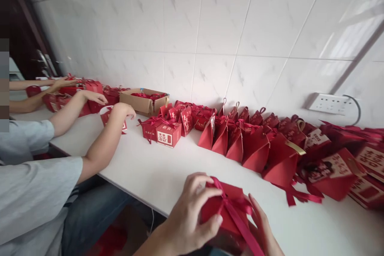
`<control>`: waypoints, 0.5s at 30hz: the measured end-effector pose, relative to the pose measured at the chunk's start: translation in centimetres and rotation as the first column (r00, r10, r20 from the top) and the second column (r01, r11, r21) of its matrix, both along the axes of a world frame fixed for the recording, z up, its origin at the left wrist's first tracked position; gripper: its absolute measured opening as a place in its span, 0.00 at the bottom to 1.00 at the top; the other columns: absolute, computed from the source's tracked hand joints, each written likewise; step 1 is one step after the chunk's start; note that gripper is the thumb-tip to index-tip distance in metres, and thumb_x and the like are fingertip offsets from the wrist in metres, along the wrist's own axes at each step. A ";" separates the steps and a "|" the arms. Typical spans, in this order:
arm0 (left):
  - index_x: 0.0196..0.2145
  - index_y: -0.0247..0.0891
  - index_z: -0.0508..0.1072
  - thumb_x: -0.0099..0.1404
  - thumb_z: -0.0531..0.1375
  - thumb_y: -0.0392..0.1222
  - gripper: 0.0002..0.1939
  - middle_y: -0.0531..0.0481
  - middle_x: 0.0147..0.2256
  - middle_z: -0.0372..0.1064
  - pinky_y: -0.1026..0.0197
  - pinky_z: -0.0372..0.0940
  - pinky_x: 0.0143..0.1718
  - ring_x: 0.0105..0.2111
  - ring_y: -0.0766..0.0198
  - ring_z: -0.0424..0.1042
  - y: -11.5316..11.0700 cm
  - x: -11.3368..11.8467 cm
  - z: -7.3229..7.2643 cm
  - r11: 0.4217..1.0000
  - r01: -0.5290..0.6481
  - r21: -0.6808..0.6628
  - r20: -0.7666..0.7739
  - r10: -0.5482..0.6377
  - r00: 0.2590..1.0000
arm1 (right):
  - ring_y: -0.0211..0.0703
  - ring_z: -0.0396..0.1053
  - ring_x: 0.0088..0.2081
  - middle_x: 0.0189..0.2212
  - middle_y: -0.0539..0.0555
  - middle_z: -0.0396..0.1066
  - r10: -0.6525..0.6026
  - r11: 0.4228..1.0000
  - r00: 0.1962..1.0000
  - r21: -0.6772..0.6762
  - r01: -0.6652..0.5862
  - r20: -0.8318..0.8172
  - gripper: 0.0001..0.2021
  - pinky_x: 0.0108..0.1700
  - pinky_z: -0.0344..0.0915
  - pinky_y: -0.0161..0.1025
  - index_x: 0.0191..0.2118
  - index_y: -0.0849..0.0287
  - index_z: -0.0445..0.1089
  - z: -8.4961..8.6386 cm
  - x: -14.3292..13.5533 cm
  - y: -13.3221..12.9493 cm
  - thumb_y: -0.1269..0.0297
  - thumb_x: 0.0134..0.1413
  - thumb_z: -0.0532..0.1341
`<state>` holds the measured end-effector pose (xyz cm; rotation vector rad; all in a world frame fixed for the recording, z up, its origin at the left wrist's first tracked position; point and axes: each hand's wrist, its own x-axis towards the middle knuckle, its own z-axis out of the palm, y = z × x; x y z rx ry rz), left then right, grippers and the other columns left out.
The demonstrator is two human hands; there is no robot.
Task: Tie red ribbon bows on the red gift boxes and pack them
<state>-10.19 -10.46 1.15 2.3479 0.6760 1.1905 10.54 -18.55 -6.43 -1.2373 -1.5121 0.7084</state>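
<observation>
A red gift box (208, 208) with a dark pink ribbon (237, 217) tied in a bow on top is between my hands near the table's front edge. My left hand (193, 212) grips the box's left side, its fingers curled over the top by the knot and its thumb in front. At the right side of the box, my right hand (262, 222) rests against it behind the ribbon loop; its lower fingers are hidden by the box and ribbon. One ribbon tail hangs down the front.
Rows of red boxes (255, 148) line the tiled wall on the white table (144, 168). A cardboard box (136, 102) of red items stands farther left. People in grey sleeves (42, 180) work at left with red boxes. A power strip (330, 104) is on the wall.
</observation>
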 end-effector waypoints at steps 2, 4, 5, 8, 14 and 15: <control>0.47 0.39 0.68 0.62 0.55 0.42 0.15 0.42 0.44 0.64 0.56 0.63 0.49 0.48 0.56 0.64 -0.2 -0.7 0.5 0.996 -0.080 -0.034 0.064 0.082 0.995 | 0.61 0.51 0.63 0.65 0.64 0.43 -0.063 0.998 0.997 -0.015 0.063 -0.036 0.46 0.56 0.62 0.55 0.66 0.49 0.36 1.0 0.4 -1.3 0.36 0.48 0.57; 0.39 0.38 0.69 0.64 0.52 0.44 0.10 0.46 0.36 0.66 0.60 0.63 0.43 0.39 0.60 0.66 -0.3 -1.5 1.0 0.975 -0.148 -0.164 0.085 0.163 0.983 | 0.58 0.59 0.60 0.63 0.63 0.50 -0.150 0.988 0.986 -0.054 0.146 -0.071 0.41 0.53 0.66 0.52 0.64 0.48 0.41 2.0 1.0 -2.8 0.38 0.50 0.56; 0.34 0.38 0.68 0.65 0.51 0.46 0.11 0.49 0.31 0.65 0.62 0.63 0.39 0.34 0.62 0.66 -0.4 -1.9 1.3 0.949 -0.162 -0.272 0.046 0.181 0.982 | 0.56 0.64 0.55 0.59 0.62 0.57 -0.194 0.980 0.978 -0.058 0.190 -0.078 0.35 0.50 0.68 0.50 0.62 0.48 0.47 2.5 1.3 -3.4 0.40 0.53 0.55; 0.23 0.38 0.64 0.67 0.46 0.53 0.21 0.53 0.22 0.64 0.64 0.59 0.30 0.25 0.66 0.64 -0.3 -2.5 2.0 0.790 -0.140 -0.597 -0.142 0.068 0.988 | 0.47 0.71 0.38 0.39 0.56 0.71 -0.268 0.962 0.963 -0.054 0.266 -0.037 0.24 0.40 0.69 0.42 0.47 0.54 0.65 4.0 1.2 -4.7 0.41 0.57 0.49; 0.19 0.35 0.68 0.65 0.46 0.59 0.29 0.49 0.17 0.69 0.64 0.60 0.27 0.21 0.65 0.67 -0.3 -2.2 2.5 0.454 0.055 -0.890 -0.098 -0.307 0.947 | 0.38 0.57 0.22 0.17 0.49 0.60 -0.245 0.921 0.969 -0.321 0.222 -0.033 0.29 0.27 0.56 0.35 0.21 0.57 0.62 6.4 -2.0 -4.0 0.42 0.60 0.42; 0.18 0.35 0.68 0.65 0.48 0.58 0.28 0.49 0.17 0.69 0.65 0.60 0.27 0.20 0.65 0.67 -0.4 -2.2 2.5 0.437 0.078 -0.896 -0.069 -0.311 0.948 | 0.38 0.56 0.22 0.16 0.49 0.59 -0.238 0.914 0.970 -0.351 0.203 -0.058 0.28 0.26 0.54 0.35 0.21 0.58 0.63 6.5 -2.4 -3.6 0.41 0.59 0.43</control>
